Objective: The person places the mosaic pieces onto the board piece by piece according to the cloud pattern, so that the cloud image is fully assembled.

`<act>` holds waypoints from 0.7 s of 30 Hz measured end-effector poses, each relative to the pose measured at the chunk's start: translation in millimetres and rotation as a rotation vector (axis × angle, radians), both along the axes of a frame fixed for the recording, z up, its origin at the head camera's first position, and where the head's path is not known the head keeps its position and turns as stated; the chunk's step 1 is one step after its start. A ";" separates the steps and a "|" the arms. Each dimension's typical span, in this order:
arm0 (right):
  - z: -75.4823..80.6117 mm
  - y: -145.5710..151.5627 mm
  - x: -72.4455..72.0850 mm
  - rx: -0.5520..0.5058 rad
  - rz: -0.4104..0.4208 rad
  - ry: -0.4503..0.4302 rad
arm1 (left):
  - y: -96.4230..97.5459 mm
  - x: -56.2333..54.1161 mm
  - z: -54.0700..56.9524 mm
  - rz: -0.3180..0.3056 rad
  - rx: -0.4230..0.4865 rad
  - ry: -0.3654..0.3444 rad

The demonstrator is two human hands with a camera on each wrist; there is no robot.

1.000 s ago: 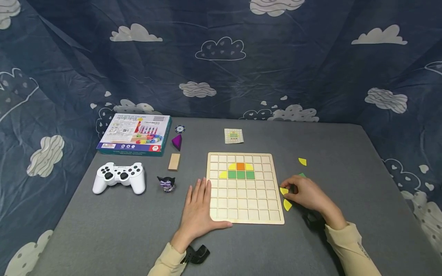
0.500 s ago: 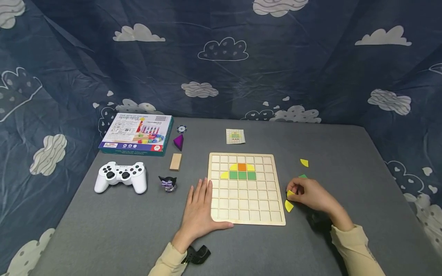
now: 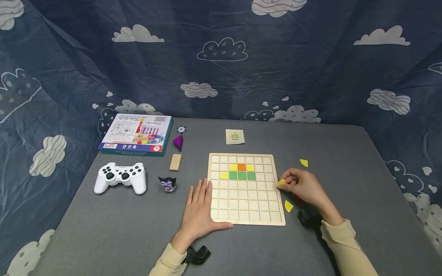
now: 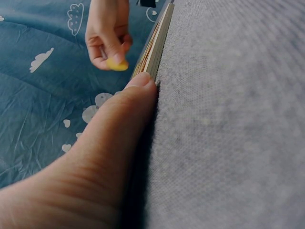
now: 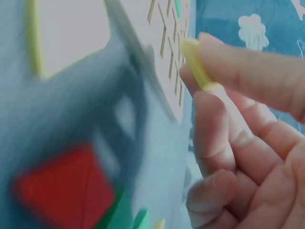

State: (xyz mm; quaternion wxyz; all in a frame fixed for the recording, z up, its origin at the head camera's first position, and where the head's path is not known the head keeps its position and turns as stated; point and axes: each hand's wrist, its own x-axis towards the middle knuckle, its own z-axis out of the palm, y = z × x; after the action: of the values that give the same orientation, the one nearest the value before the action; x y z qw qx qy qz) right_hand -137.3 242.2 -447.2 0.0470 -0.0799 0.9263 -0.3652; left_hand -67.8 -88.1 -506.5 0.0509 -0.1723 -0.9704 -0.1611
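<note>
A wooden grid board lies on the grey table, its upper cells holding yellow quarter-round tiles, an orange square tile and a row of green tiles. My left hand rests along the board's left side, fingers straight, thumb at the near edge. In the left wrist view that thumb touches the board's edge. My right hand pinches a yellow tile between thumb and fingers, raised at the board's right edge. Another yellow quarter-round tile lies just below that hand.
Right of the board lies one more yellow tile; a red tile and green tiles show beneath my right hand. A pattern card lies behind. Leftward are a game controller, box, wooden block and figurine.
My right hand has lifted a yellow tile from beside the board and carried it up and left to the board's edge. The left hand stays in place.
</note>
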 end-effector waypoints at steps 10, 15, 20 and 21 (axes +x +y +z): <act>1.7 -30.6 -14.0 -0.033 -0.019 0.098 | 0.6 0.2 0.2 0.007 -0.004 -0.041; -1.7 -39.1 -18.2 -0.059 -0.019 0.106 | 0.5 -0.2 0.9 0.009 -0.018 -0.038; -7.2 -45.7 -22.6 -0.079 -0.043 0.114 | 0.0 -0.2 1.6 0.010 -0.018 -0.036; -8.2 -46.7 -23.2 -0.074 -0.051 0.113 | -0.1 -0.1 1.8 0.010 -0.017 -0.037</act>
State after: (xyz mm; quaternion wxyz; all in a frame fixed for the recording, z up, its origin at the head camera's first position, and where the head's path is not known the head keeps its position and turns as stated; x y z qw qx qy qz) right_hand -160.5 195.5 -455.4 -0.0177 -0.0785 0.9151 -0.3951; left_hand -67.9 -88.1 -504.7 0.0323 -0.1650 -0.9734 -0.1560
